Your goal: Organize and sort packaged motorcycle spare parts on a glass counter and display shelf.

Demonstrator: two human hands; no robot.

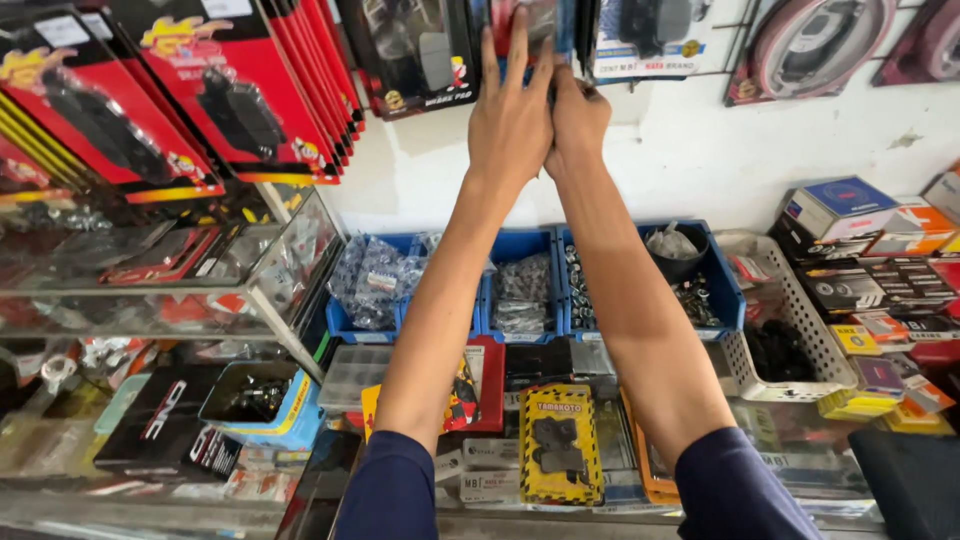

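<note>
I reached both arms up to the wall display above the counter (560,520), my left hand (510,115) open with fingers spread flat against a hanging blister pack (545,25), my right hand (578,118) closed around its lower edge, beside red carded packs (240,90) and above blue bins (520,290) of small parts

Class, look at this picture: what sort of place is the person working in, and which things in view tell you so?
Most likely a small motorbike spare-parts shop. Carded packs of brake pads hang in rows on the wall, blue bins hold bagged small metal parts, and both hands reach up to the hanging packs.
</note>
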